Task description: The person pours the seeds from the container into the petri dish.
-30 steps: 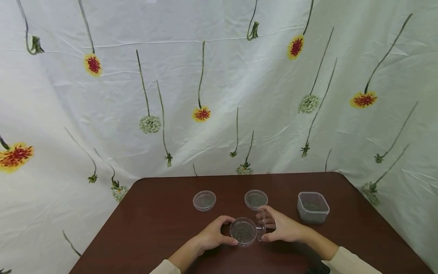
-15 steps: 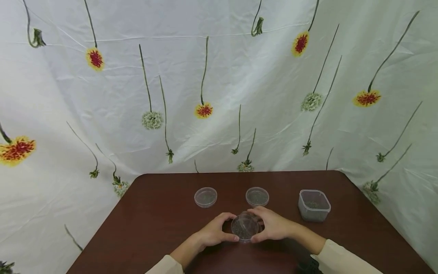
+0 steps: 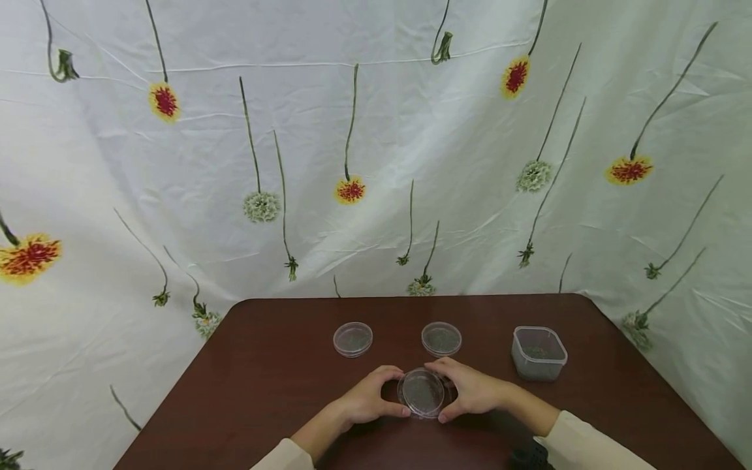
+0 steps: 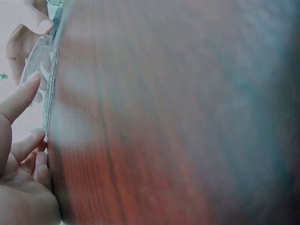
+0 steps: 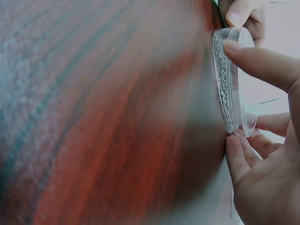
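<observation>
A clear petri dish (image 5: 222, 77) with dark grains in it lies on the table near the front, between both hands. Its clear lid (image 3: 424, 391) sits over it; from the right wrist, the lid looks slightly lifted along one side. My left hand (image 3: 371, 395) grips the dish's left edge between thumb and fingers. On the right side, my right hand (image 3: 474, 391) holds the lid, thumb at the near edge and fingers at the far edge. In the left wrist view the left hand (image 4: 21, 183) hides part of the dish.
Two more lidded petri dishes, one at the back left (image 3: 352, 339) and one at the back middle (image 3: 441, 339), stand on the dark brown table (image 3: 282, 365). A clear plastic tub (image 3: 538, 356) with dark contents is at the right. Flower-printed cloth (image 3: 376, 143) hangs behind.
The right hand has moved left and turned the lid from upright beside the dish to lying over it. The left hand has kept its grip on the dish.
</observation>
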The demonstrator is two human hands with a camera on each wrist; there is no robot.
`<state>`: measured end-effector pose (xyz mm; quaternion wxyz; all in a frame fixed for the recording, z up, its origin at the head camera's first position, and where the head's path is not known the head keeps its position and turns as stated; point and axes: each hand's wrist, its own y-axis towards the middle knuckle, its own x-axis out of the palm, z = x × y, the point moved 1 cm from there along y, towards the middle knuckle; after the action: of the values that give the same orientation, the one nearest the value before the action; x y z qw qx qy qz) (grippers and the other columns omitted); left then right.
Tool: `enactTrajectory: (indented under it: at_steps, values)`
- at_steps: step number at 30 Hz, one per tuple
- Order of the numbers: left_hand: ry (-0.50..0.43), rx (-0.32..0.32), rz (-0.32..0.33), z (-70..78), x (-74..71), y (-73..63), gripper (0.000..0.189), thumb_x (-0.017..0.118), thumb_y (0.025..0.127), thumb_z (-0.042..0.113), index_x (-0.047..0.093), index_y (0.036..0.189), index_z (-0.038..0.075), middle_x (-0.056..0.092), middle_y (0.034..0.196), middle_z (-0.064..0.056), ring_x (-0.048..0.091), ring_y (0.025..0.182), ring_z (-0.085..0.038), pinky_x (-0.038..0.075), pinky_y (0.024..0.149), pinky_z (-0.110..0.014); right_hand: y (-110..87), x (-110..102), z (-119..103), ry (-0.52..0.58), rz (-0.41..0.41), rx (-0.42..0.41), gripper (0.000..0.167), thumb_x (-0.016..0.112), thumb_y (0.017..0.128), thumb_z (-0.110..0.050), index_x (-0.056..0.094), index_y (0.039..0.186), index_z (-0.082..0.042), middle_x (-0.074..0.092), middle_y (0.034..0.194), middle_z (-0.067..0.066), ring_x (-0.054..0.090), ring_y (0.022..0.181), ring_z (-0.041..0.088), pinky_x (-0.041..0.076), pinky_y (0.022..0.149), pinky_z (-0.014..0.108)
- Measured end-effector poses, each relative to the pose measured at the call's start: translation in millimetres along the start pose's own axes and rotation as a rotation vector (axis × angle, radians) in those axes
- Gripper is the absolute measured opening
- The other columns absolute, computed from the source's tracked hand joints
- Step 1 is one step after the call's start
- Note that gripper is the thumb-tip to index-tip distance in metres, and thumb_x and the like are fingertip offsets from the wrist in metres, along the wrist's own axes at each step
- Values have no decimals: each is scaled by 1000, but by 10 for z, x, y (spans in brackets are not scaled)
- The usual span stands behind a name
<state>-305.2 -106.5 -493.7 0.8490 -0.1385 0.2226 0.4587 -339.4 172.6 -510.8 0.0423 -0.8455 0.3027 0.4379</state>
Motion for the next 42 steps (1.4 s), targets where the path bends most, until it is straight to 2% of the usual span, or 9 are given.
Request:
enactTrajectory:
  at_steps: [4,6,13,26,34,38,42]
  values:
    - [1,11,-5,5,-2,5,66,90,83,18,59,139,1,47,148,-9,36,143,-41,26,116,-61,6,-27,-134,-3,3,53,91,85,88,-36,40,152,10,47,143,16,51,126,29,46,103,41]
    - [3,18,-7,0,-1,7,66,90,83,16,59,139,1,47,148,-9,37,143,-41,25,116,-62,15,-42,-268,36,7,110,92,87,85,-34,41,150,11,47,143,16,50,127,31,44,105,41]
    - [0,24,-11,-43,1,22,68,92,79,13,60,138,1,48,147,-8,36,143,-41,24,117,-62,51,-22,-356,37,10,194,91,86,85,-33,41,152,10,48,143,13,51,126,27,45,104,38]
    - [16,17,-11,-75,-3,35,70,93,79,16,60,138,2,48,147,-5,36,144,-40,24,117,-61,83,-8,-356,24,23,184,90,86,85,-33,42,151,10,48,145,14,50,129,32,44,105,41]
    - [32,12,10,-69,-13,25,70,94,77,14,61,137,2,50,145,-5,39,142,-37,26,117,-59,110,5,-345,78,27,184,92,87,85,-30,40,152,10,46,146,18,53,126,32,50,100,34]
    - [-13,-9,16,-78,-27,5,71,93,78,13,59,139,3,49,145,-7,39,141,-40,26,116,-62,104,-13,-350,108,33,191,88,85,88,-28,39,153,9,46,145,19,53,126,34,52,96,33]
    - [-82,-54,32,-35,-68,4,65,87,86,19,57,142,6,52,144,-12,42,138,-41,33,111,-62,65,-114,-389,91,38,200,80,79,94,-29,39,154,7,49,145,21,54,127,37,54,95,36]
